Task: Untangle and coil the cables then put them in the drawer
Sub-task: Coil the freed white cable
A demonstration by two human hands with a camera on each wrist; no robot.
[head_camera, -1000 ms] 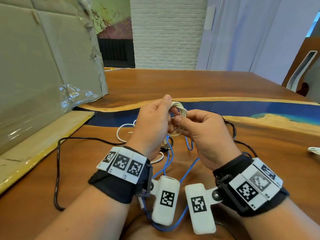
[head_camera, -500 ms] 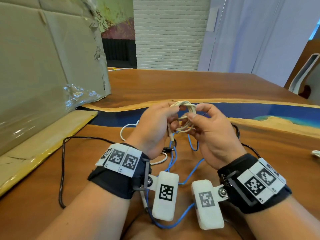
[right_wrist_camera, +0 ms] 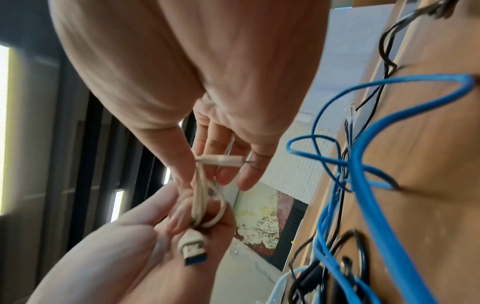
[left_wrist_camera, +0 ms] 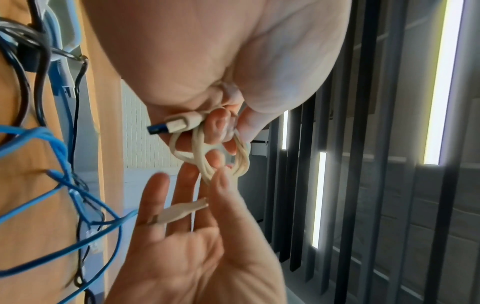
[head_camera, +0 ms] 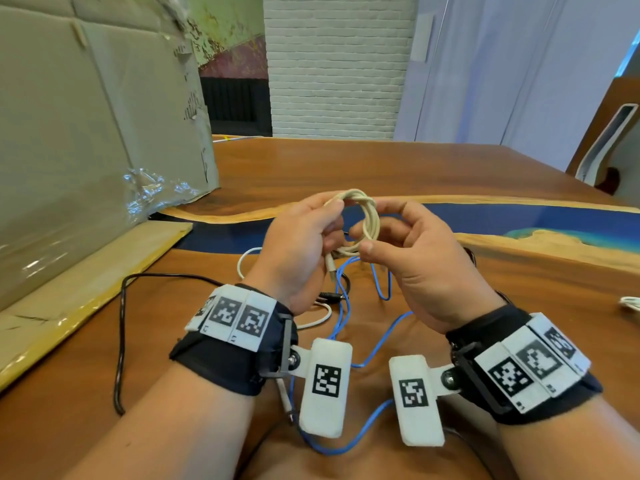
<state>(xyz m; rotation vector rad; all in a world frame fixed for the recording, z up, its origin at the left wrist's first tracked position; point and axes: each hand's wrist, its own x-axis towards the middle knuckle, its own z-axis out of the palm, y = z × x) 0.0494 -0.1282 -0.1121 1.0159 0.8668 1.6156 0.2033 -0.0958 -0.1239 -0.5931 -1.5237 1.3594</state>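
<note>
Both hands are raised above the middle of the worktop [head_camera: 346,161], working on 1 cream USB cable [head_camera: 367,216] wound into a small coil. The left hand [head_camera: 298,247] grips the coil's near side, fingers curled around the strands, and the USB-A plug [left_wrist_camera: 176,124] with its blue insert sticks out beside the thumb. The right hand [head_camera: 415,258] pinches the coil's other side between thumb and forefinger, with the remaining fingers loosely spread; the cable's small second plug [right_wrist_camera: 221,160] lies across those fingers.

Below the hands, a blue cable [head_camera: 377,341] loops loosely over the wood toward the near edge, tangled with a black cable [head_camera: 121,341] that runs out toward the left edge, and a white cable [head_camera: 242,261] curves behind the left wrist. Another bit of white cable [head_camera: 628,303] lies at the right edge.

A large cardboard box [head_camera: 86,150] with torn clear tape stands on the left side of the worktop, its flap lying flat toward the near-left corner. Both wrists wear black bands carrying white tags printed with black square codes; no readable text shows.
</note>
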